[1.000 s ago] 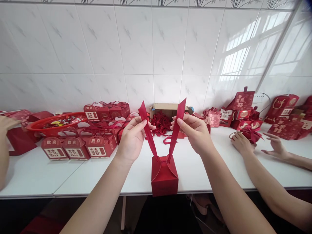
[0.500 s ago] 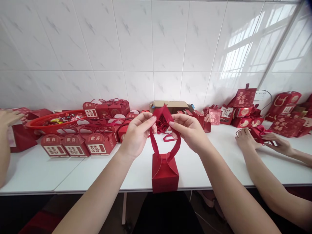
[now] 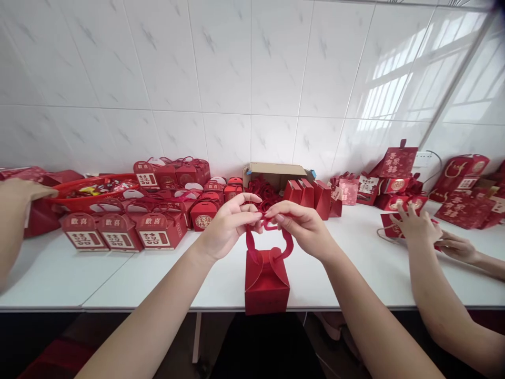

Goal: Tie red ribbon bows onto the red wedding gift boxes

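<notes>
A small red gift box with curved top flaps stands at the table's front edge. A dark red ribbon rises from both sides of its top in a loop. My left hand pinches the ribbon at the loop's upper left. From the other side, my right hand pinches it close to the left fingertips. The fingers partly hide where the two ribbon ends meet.
Red boxes with printed characters stand in rows at left, before a red basin of sweets. Behind my hands, an open cardboard box holds red ribbons. Co-workers' hands and an arm work at either side.
Both my hands have come closer together and lower, and the ribbon's raised ends have dropped between my fingers. At right, a co-worker's hand has shifted over a red box.
</notes>
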Tool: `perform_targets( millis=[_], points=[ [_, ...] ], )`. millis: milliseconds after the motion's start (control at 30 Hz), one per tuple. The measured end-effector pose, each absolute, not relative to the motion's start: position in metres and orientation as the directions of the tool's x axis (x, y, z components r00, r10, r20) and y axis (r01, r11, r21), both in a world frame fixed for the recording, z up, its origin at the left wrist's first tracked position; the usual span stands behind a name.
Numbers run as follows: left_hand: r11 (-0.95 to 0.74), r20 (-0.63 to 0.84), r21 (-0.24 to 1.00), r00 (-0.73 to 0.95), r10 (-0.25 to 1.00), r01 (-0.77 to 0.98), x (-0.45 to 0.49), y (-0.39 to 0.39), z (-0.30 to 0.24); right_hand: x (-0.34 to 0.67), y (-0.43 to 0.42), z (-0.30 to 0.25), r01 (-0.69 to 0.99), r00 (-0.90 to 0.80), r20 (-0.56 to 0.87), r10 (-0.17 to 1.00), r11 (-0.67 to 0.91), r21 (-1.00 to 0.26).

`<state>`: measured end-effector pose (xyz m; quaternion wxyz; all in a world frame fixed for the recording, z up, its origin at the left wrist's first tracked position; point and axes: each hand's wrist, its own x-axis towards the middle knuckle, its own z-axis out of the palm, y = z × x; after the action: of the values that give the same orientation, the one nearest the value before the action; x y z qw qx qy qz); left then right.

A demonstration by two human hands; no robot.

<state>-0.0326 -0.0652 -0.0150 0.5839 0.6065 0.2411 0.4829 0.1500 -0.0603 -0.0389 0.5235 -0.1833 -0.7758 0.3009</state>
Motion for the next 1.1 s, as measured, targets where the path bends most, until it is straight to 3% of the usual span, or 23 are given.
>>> perform_targets(
  millis=[133,233,333,433,533,633,767,867,1000,1100],
  points=[
    [-0.135,0.275,0.934,0.429,0.86,-0.33,-0.034,-0.064,-0.019,0.153,-0.061,-0.043,0.253,-0.393,0.85,0.352,0.93,-0.268],
    [-0.186,0.301,0.938,0.418,0.857,-0.294,-0.032,-0.066,-0.019,0.15,-0.06,-0.046,0.339,-0.376,0.887,0.269,0.931,-0.139],
    [-0.455,0.46,0.886,0.312,0.831,-0.095,-0.03,-0.071,-0.021,0.148,-0.061,-0.049,0.304,-0.305,0.901,0.309,0.928,-0.216],
    [-0.711,0.698,0.639,0.168,0.696,0.294,-0.038,-0.076,-0.028,0.151,-0.066,-0.057,0.313,-0.095,0.898,0.43,0.869,-0.383],
    [-0.706,0.782,0.472,0.119,0.612,0.528,-0.06,-0.078,-0.043,0.169,-0.076,-0.075,0.333,0.123,0.813,0.569,0.748,-0.573],
    [-0.602,0.754,0.471,0.059,0.654,0.644,-0.093,-0.08,-0.071,0.203,-0.086,-0.104,0.385,0.261,0.67,0.695,0.562,-0.733],
    [-0.478,0.589,0.428,0.164,0.791,0.767,-0.136,-0.083,-0.121,0.255,-0.095,-0.153,0.358,0.332,0.366,0.869,0.242,-0.902],
    [-0.445,0.473,0.417,0.23,0.851,0.793,-0.15,-0.084,-0.148,0.276,-0.096,-0.179,0.379,0.285,0.205,0.936,0.086,-0.922],
    [-0.468,0.541,0.432,0.194,0.818,0.771,-0.135,-0.08,-0.152,0.266,-0.09,-0.179,0.453,0.3,0.252,0.92,0.095,-0.886],
    [-0.497,0.561,0.575,0.129,0.818,0.65,-0.107,-0.078,-0.141,0.24,-0.083,-0.16,0.446,0.185,0.319,0.929,0.21,-0.87]
  ],
)
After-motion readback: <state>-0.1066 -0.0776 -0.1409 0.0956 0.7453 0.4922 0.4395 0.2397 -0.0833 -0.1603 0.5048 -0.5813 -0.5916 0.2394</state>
